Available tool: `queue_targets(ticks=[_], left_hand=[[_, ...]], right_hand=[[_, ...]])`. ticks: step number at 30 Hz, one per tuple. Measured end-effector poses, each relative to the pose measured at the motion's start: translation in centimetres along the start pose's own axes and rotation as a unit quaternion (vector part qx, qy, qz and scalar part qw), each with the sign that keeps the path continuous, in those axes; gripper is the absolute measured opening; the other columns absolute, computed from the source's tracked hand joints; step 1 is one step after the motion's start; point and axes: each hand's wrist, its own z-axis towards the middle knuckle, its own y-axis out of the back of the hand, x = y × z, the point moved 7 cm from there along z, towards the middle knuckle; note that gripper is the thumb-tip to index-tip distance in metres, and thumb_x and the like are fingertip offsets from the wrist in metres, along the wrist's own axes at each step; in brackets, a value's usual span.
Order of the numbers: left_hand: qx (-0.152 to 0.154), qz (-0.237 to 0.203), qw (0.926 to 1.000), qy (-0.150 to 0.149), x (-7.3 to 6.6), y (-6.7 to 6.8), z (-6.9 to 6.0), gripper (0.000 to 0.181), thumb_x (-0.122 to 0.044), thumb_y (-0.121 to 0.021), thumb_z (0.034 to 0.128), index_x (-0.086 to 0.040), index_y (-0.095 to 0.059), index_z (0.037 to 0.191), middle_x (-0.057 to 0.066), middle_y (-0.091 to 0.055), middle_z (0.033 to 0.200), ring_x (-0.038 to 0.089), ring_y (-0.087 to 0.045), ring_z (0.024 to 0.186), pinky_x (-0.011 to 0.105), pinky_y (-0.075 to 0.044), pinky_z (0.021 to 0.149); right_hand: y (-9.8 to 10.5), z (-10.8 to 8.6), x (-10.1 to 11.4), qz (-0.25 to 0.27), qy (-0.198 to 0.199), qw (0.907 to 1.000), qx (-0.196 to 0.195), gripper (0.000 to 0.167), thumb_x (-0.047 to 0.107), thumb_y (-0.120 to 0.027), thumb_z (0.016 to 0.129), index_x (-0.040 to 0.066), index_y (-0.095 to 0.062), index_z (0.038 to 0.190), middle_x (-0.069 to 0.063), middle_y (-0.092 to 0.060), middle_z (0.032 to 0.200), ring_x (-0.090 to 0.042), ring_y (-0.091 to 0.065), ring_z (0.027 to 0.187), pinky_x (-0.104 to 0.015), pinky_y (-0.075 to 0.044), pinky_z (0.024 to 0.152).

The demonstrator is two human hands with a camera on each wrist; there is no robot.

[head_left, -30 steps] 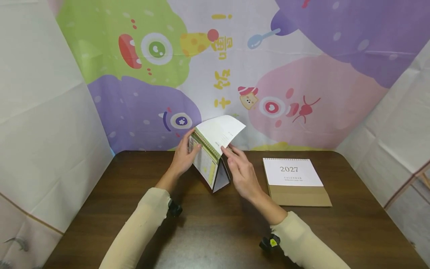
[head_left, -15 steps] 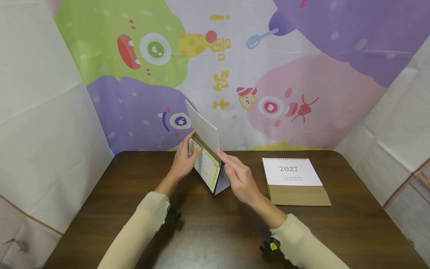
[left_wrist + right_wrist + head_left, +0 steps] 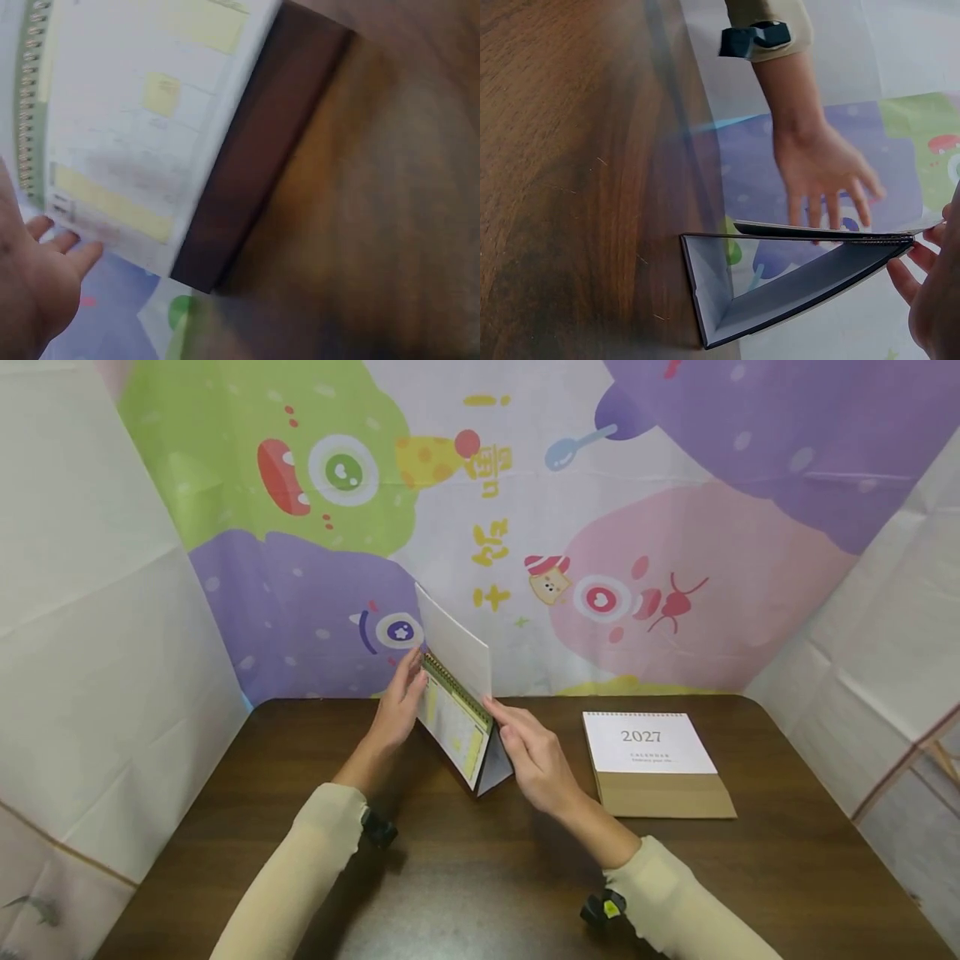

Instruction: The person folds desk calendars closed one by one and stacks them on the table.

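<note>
A left hand [image 3: 393, 710] spreads its straight fingers just beside the far left edge of a standing desk calendar [image 3: 453, 718], holding nothing; whether a fingertip brushes the edge cannot be told. Opposite, a right hand [image 3: 536, 756], fingers together and slightly bent, sets its fingertips at the lower corner of a white page [image 3: 459, 639] standing up from the coil binding [image 3: 457, 687]; whether it pinches the page or merely props it is unclear. The calendar rests tent-like on the table between the hands, to the right of the left and to the left of the right, its long coil running on a slant from far left to near right. The right hand is nearer the raised page, touching it by the coil's near end; the left is at the far end. The count: two hands, two sleeves, the left sleeve [image 3: 296, 877] and the right sleeve [image 3: 690, 902], two black wrist devices [image 3: 378, 829], and two calendars, the second a 2027 calendar [image 3: 656, 764] set apart on the right. Beneath lies one dark wooden table [image 3: 480, 877]; behind hangs one cartoon backdrop [image 3: 487, 527].
</note>
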Motion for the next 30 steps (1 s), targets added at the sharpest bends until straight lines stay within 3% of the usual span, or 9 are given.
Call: queue_targets(ticks=[2,5,7,11,14,17,23,27,30], left_hand=[[-0.01,-0.052,0.9986,-0.003,0.4,0.7,0.6,0.075,-0.062,-0.043,0.1173,-0.023,-0.029,0.18,0.016,-0.039,0.184,0.039,-0.043,0.168,0.059,-0.042,0.135],[-0.013,-0.149,0.9887,0.009,-3.7,1.5,0.4,0.092,-0.074,-0.039,0.1132,-0.015,-0.021,0.181,0.022,-0.032,0.185,0.05,-0.034,0.171,0.075,-0.028,0.137],[-0.014,-0.19,0.9814,0.02,-5.6,1.8,0.4,0.1,-0.081,-0.035,0.1106,-0.012,-0.017,0.182,0.024,-0.029,0.186,0.054,-0.031,0.17,0.077,-0.021,0.138],[-0.03,-0.215,0.9753,0.045,-7.3,2.4,0.3,0.098,-0.081,-0.021,0.1117,-0.013,-0.018,0.182,0.027,-0.033,0.183,0.039,-0.048,0.164,0.064,-0.031,0.14],[-0.04,-0.218,0.9738,0.051,-7.3,2.7,0.1,0.098,-0.081,-0.016,0.1116,-0.013,-0.022,0.181,0.027,-0.039,0.179,0.015,-0.063,0.148,0.044,-0.048,0.128],[-0.046,-0.221,0.973,0.045,-6.9,3.0,-0.2,0.101,-0.083,-0.017,0.1108,-0.01,-0.025,0.18,0.024,-0.047,0.175,-0.001,-0.065,0.134,0.028,-0.052,0.11],[-0.07,-0.249,0.9657,0.027,-5.9,3.8,-0.9,0.108,-0.083,-0.022,0.111,0.006,-0.036,0.172,-0.009,-0.079,0.145,-0.003,-0.071,0.118,0.021,-0.052,0.098],[-0.085,-0.26,0.9617,0.018,-5.2,4.5,-1.5,0.103,-0.076,-0.024,0.1142,0.011,-0.049,0.162,-0.015,-0.083,0.131,-0.001,-0.074,0.11,0.019,-0.054,0.092],[-0.106,-0.228,0.9676,0.024,-4.6,5.3,-2.0,0.092,-0.065,-0.022,0.1185,0.011,-0.057,0.156,-0.018,-0.086,0.114,-0.002,-0.075,0.097,0.017,-0.055,0.083]], right_hand=[[-0.1,0.0,0.0,0.001,0.005,1.0,0.004,0.044,0.003,-0.05,0.115,-0.002,-0.064,0.155,-0.022,-0.069,0.158,-0.041,-0.065,0.146,-0.039,-0.052,0.127],[-0.2,0.0,-0.1,0.003,0.011,0.9999,0.005,0.043,0.002,-0.049,0.115,-0.002,-0.065,0.155,-0.022,-0.069,0.157,-0.041,-0.065,0.146,-0.04,-0.053,0.126],[-0.3,0.0,-0.1,0.005,0.014,0.9999,0.003,0.043,0.002,-0.05,0.114,-0.002,-0.067,0.153,-0.022,-0.07,0.156,-0.042,-0.065,0.146,-0.043,-0.054,0.125],[-0.5,-0.1,-0.1,0.009,0.016,0.9998,0.006,0.04,0.001,-0.05,0.113,-0.002,-0.071,0.148,-0.021,-0.071,0.156,-0.046,-0.064,0.148,-0.049,-0.052,0.127],[-0.7,-0.3,0.0,0.005,0.017,0.9998,0.013,0.039,0.001,-0.05,0.113,-0.001,-0.074,0.144,-0.02,-0.07,0.157,-0.048,-0.062,0.15,-0.052,-0.049,0.129],[-0.8,-0.4,0.2,-0.003,0.019,0.9996,0.018,0.039,0.003,-0.049,0.114,-0.001,-0.075,0.142,-0.019,-0.069,0.158,-0.048,-0.061,0.151,-0.056,-0.048,0.129],[-0.9,-0.6,0.3,-0.019,0.022,0.9993,0.023,0.038,0.007,-0.048,0.116,0.0,-0.078,0.139,-0.02,-0.07,0.157,-0.048,-0.059,0.152,-0.063,-0.047,0.127],[-1.3,-0.7,0.2,-0.027,0.023,0.9989,0.032,0.037,0.008,-0.049,0.115,0.001,-0.079,0.137,-0.02,-0.07,0.158,-0.049,-0.057,0.154,-0.065,-0.046,0.128],[-1.4,-0.8,0.1,-0.029,0.022,0.9987,0.036,0.036,0.006,-0.051,0.114,0.001,-0.08,0.135,-0.019,-0.07,0.158,-0.049,-0.056,0.156,-0.066,-0.045,0.128]])
